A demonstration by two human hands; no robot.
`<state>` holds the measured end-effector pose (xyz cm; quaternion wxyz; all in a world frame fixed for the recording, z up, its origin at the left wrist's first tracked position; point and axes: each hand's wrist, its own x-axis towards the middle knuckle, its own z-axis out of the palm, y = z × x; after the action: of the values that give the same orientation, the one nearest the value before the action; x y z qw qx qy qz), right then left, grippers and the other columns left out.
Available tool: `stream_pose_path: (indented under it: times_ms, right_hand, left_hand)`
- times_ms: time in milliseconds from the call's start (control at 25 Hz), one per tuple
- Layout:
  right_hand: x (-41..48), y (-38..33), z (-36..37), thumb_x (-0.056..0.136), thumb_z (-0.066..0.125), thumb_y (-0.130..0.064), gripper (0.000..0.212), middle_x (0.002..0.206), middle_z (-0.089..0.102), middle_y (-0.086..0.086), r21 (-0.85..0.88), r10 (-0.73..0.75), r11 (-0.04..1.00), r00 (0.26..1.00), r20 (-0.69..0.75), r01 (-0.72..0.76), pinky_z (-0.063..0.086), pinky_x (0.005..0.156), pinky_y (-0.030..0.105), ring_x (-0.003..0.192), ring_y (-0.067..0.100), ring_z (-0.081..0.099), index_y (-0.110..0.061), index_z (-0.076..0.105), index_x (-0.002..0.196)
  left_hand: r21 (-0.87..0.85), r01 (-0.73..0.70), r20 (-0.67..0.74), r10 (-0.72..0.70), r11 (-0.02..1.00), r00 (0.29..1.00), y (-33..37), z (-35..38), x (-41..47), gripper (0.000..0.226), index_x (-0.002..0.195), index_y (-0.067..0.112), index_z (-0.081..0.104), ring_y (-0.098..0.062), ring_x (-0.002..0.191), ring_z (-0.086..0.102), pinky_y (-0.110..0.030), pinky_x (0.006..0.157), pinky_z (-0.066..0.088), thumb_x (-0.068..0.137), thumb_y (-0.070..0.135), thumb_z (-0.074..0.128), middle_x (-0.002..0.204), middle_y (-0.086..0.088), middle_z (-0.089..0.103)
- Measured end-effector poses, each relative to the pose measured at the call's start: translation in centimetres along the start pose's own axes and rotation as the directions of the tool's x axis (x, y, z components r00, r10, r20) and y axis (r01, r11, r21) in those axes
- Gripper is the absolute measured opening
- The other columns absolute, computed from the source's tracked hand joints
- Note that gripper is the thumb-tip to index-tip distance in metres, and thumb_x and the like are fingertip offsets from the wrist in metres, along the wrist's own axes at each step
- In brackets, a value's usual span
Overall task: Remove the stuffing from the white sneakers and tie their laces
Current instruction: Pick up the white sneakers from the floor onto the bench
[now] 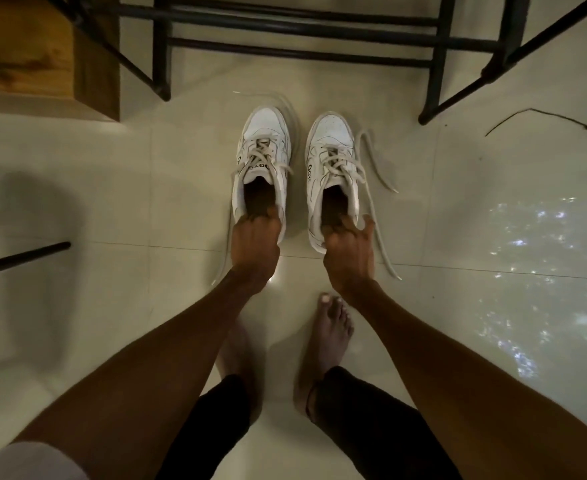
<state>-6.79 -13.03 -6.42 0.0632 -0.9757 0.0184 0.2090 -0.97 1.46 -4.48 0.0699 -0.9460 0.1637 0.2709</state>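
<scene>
As we bent over the floor (129,202), the two sneakers stood side by side on it, toes away from us, close but apart, just before a black frame (285,27); our left hand (254,244) was at the heel of the left sneaker (266,147) with its fingers (263,219) curled down into the opening, and our right hand (349,252) was at the heel of the right sneaker (330,147), fingers tucked inside and the thumb (368,227) spread outside the collar; both hands hooked the heel rims. The laces (382,174) lay untied, trailing loose over the floor beside each sneaker. Each sneaker served as a container here; both openings were dark, and we could not tell whether stuffing sat inside or how deep. We judged the sneakers light, fairly stiff at heel and sole, soft at the tongue, so the heel collar was a sound place to hold; stuffing, if paper, would be light and crushable, best pinched at a loose edge and drawn out towards the heel; the laces looked limp and would want taking near their ends.
</scene>
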Motion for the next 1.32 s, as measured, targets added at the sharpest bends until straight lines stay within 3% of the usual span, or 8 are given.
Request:
stream_pose_path:
  times_ms: [80,240,440,560,680,840,1040,1320]
  right_hand:
    - [-1.9,-0.9,-2.7,0.065,0.074,-0.005,0.035,0.089,0.073,0.01,0.006,0.008,1.0,0.998,-0.062,-0.008,0.032,0.1,0.055,0.113,0.029,0.056,-0.009,0.067,0.099]
    - [-7.2,-3.3,-11.8,0.064,0.075,-0.006,0.029,0.086,0.073,0.007,0.006,-0.038,0.999,0.989,-0.146,0.039,0.036,0.1,0.053,0.109,0.029,0.058,-0.011,0.067,0.092]
    - [-12.0,-8.2,-27.2,0.064,0.077,-0.013,0.027,0.078,0.072,0.003,0.015,-0.105,0.994,0.975,-0.196,0.11,0.043,0.085,0.043,0.095,0.026,0.06,-0.015,0.067,0.089]
    - [-13.4,-12.2,-36.9,0.064,0.078,-0.011,0.029,0.081,0.072,0.002,0.032,-0.146,0.987,0.964,-0.224,0.157,0.046,0.084,0.043,0.094,0.026,0.06,-0.015,0.067,0.09]
    - [-13.3,-16.5,-44.8,0.065,0.076,-0.006,0.029,0.081,0.071,0.002,0.006,-0.2,0.977,0.925,-0.324,0.213,0.046,0.082,0.042,0.092,0.027,0.06,-0.015,0.066,0.09]
    - [-11.5,-23.8,-53.9,0.063,0.08,-0.012,0.03,0.082,0.072,0.003,-0.074,-0.234,0.972,0.905,-0.354,0.222,0.045,0.079,0.041,0.091,0.028,0.06,-0.014,0.067,0.09]
    - [-6.9,-33.9,-61.0,0.077,0.071,-0.021,0.027,0.096,0.071,0.002,-0.135,-0.296,0.955,0.884,-0.362,0.265,0.043,0.081,0.041,0.099,0.026,0.056,-0.017,0.064,0.103]
    - [4.1,-43.2,-61.8,0.082,0.065,-0.026,0.031,0.106,0.07,0.002,-0.092,-0.364,0.931,0.879,-0.309,0.353,0.038,0.086,0.041,0.106,0.025,0.053,-0.018,0.061,0.111]
  left_hand:
    - [-0.025,-0.016,-0.04,0.015,1.0,0.999,-0.4,-2.9,-2.3,0.04,0.086,0.014,0.065,-0.019,0.045,0.062,-0.019,0.045,0.036,0.054,0.016,0.09,0.053,0.0,0.063]
    - [-0.19,0.06,-0.042,-0.069,0.98,0.997,-1.1,-11.4,-9.4,0.022,0.096,0.012,0.059,-0.027,0.062,0.068,-0.026,0.054,0.041,0.08,0.014,0.074,0.072,-0.006,0.069]
    - [-0.283,0.063,-0.182,-0.118,0.957,0.976,-4.7,-23.5,-18.1,0.015,0.095,0.011,0.06,-0.03,0.068,0.064,-0.03,0.057,0.041,0.083,0.013,0.069,0.078,-0.008,0.068]
    - [-0.31,0.036,-0.247,-0.117,0.95,0.962,-8.8,-31.5,-22.7,0.018,0.094,0.011,0.06,-0.03,0.069,0.061,-0.034,0.059,0.049,0.079,0.01,0.07,0.08,-0.008,0.068]
    - [-0.275,-0.006,-0.363,-0.098,0.961,0.927,-14.5,-38.5,-26.4,0.026,0.094,0.009,0.063,-0.032,0.067,0.06,-0.034,0.056,0.047,0.072,0.007,0.077,0.078,-0.011,0.069]
    - [-0.202,0.026,-0.443,-0.115,0.979,0.889,-24.3,-46.3,-29.5,0.035,0.096,0.009,0.069,-0.034,0.068,0.06,-0.034,0.055,0.047,0.064,0.002,0.079,0.078,-0.013,0.07]
    - [-0.129,0.131,-0.485,-0.178,0.983,0.856,-37.2,-53.1,-29.4,0.036,0.106,0.007,0.067,-0.036,0.078,0.06,-0.037,0.062,0.049,0.071,-0.003,0.07,0.085,-0.018,0.068]
    - [-0.101,0.23,-0.387,-0.251,0.968,0.887,-51.1,-55.8,-21.9,0.038,0.115,0.008,0.063,-0.034,0.089,0.059,-0.04,0.073,0.049,0.078,0.002,0.069,0.094,-0.018,0.066]
